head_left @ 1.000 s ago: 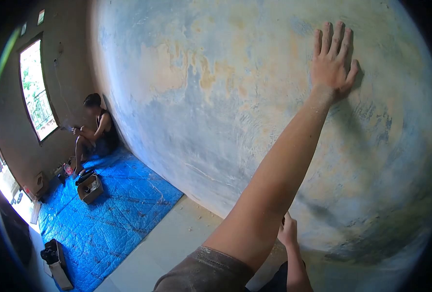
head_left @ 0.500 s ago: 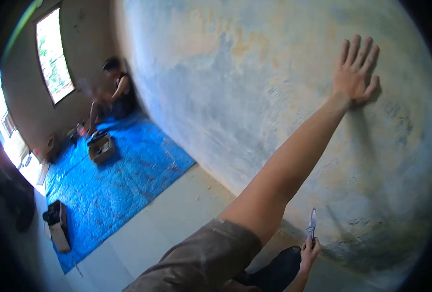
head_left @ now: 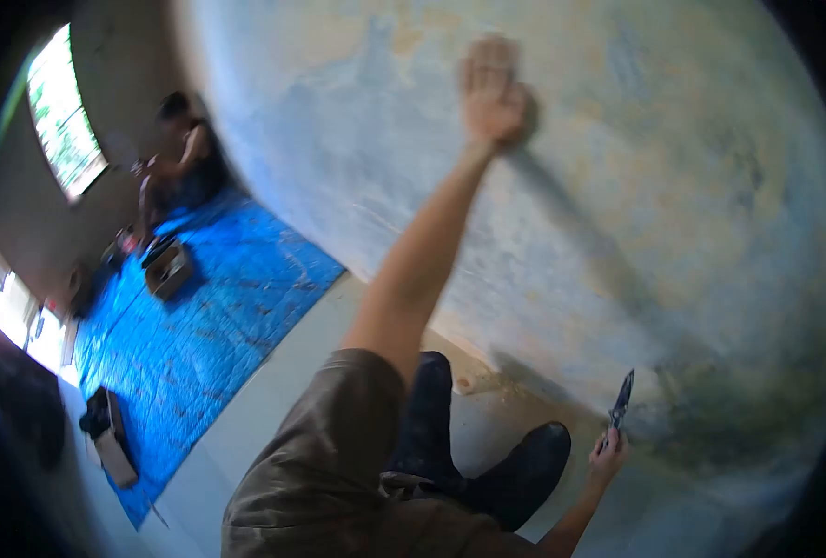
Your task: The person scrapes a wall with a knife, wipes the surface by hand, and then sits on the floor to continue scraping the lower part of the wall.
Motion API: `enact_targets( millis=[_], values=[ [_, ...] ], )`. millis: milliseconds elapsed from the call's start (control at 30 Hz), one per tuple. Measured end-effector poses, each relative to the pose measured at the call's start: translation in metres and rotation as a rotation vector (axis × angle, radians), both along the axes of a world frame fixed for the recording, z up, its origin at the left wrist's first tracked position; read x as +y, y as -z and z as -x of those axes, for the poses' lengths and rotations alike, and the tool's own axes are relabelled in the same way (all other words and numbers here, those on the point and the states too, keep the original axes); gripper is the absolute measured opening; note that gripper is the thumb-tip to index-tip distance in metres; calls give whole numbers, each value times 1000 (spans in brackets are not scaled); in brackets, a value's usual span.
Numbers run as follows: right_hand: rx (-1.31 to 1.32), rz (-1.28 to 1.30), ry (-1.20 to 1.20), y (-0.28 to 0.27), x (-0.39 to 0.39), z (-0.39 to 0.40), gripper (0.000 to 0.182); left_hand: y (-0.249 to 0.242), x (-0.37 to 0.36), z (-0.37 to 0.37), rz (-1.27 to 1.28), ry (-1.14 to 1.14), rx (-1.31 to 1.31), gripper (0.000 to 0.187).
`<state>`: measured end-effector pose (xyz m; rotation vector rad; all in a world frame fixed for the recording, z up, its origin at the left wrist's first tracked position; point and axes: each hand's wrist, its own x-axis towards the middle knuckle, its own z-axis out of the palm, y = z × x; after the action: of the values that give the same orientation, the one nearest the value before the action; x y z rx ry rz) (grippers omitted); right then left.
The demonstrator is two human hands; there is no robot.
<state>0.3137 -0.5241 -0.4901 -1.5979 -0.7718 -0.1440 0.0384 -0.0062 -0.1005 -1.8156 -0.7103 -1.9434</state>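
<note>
A broad plastered wall, mottled pale blue and sandy yellow, fills most of the view and curves down to a pale grey floor. The left hand lies flat against this wall high up, its grip spread with the palm on the plaster; the picture is blurred there. The right hand hangs low near the foot of the wall, its grip pinched around the handle of a narrow dark-bladed scraper, whose blade points up and sits close to the plaster; whether it touches cannot be told.

Along the wall to the left lies a bright blue quilted tarp spread over the floor, its near edge meeting bare floor. On it stands an open brown cardboard box with dark items inside, too small to make out. Near the tarp's lower corner rests a second box with a black bundle on it.

Another person sits in the far corner against the wall, beside a bright window. Bare floor lies open between the tarp's edge and the wearer's dark-trousered knees.
</note>
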Motion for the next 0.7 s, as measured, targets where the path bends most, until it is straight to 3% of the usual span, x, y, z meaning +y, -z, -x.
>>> enact_targets(
  millis=[33,67,100,133,200,333,433,533,700],
  values=[
    [116,-6,10,-17,-11,9,23,15,6,7,56,-37,-55,70],
    [728,-55,-77,-37,-16,13,24,30,14,16,136,3,-77,68],
    [667,-84,-63,-33,-19,9,25,43,18,22,127,-107,-52,66],
    [607,-103,-52,-27,-23,5,26,52,23,29,146,-70,-42,65],
    [660,23,-130,-89,-27,35,26,68,30,38,164,-64,-6,63],
    [674,-19,-45,-73,-35,26,30,67,5,27,213,-8,-15,67],
    [673,-38,-60,-61,-32,18,29,68,-14,0,76,-37,198,72],
    [743,-64,-67,-58,-34,19,26,68,-52,-34,67,75,332,80],
    [760,-20,-85,-45,-34,10,26,60,-61,-39,42,70,341,78]
  ],
)
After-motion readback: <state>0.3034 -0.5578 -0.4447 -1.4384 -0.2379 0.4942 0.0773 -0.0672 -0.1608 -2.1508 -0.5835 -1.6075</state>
